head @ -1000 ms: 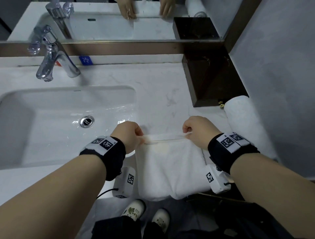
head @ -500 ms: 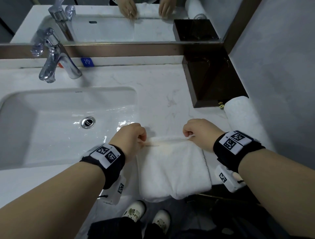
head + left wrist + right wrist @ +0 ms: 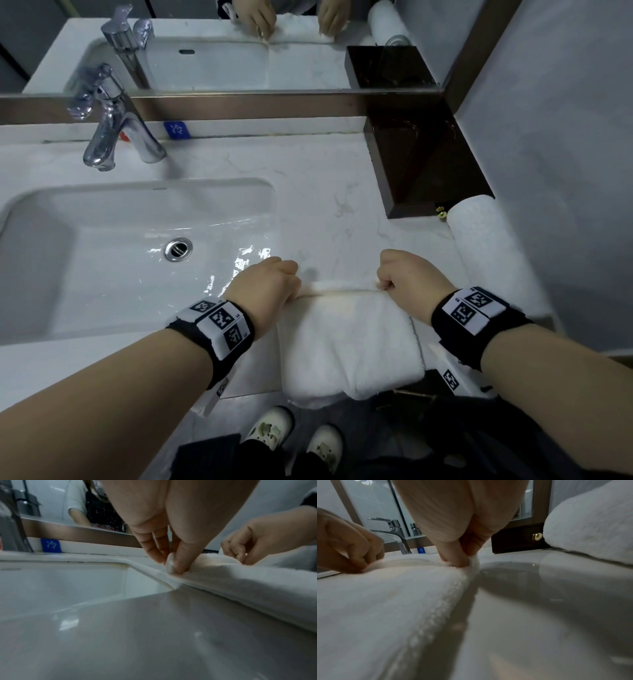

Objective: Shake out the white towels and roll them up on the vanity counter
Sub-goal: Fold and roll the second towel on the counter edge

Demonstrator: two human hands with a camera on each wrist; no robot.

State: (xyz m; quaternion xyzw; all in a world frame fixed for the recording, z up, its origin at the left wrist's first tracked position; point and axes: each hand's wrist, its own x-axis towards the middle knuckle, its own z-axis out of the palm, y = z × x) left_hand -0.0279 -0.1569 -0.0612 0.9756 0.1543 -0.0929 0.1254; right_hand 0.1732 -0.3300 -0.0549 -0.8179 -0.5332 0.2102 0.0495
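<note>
A folded white towel [image 3: 349,342] lies on the marble vanity counter [image 3: 325,192], its near end hanging over the front edge. My left hand [image 3: 270,284] pinches the towel's far left corner [image 3: 173,563], where a small roll has formed. My right hand [image 3: 407,274] pinches the far right corner [image 3: 471,562]. Between the two hands the far edge is curled over into a thin roll [image 3: 339,289]. A second white towel [image 3: 486,246], rolled up, lies along the right wall [image 3: 590,528].
The sink basin [image 3: 102,260] with a chrome faucet [image 3: 113,137] fills the counter's left part. A dark wooden box [image 3: 421,161] with a brass knob [image 3: 537,536] stands at the back right. A mirror [image 3: 239,44] runs behind. My shoes [image 3: 270,428] show below the front edge.
Both hands have drawn back a little toward me with the towel's far edge, and the rolled-over strip has grown slightly thicker.
</note>
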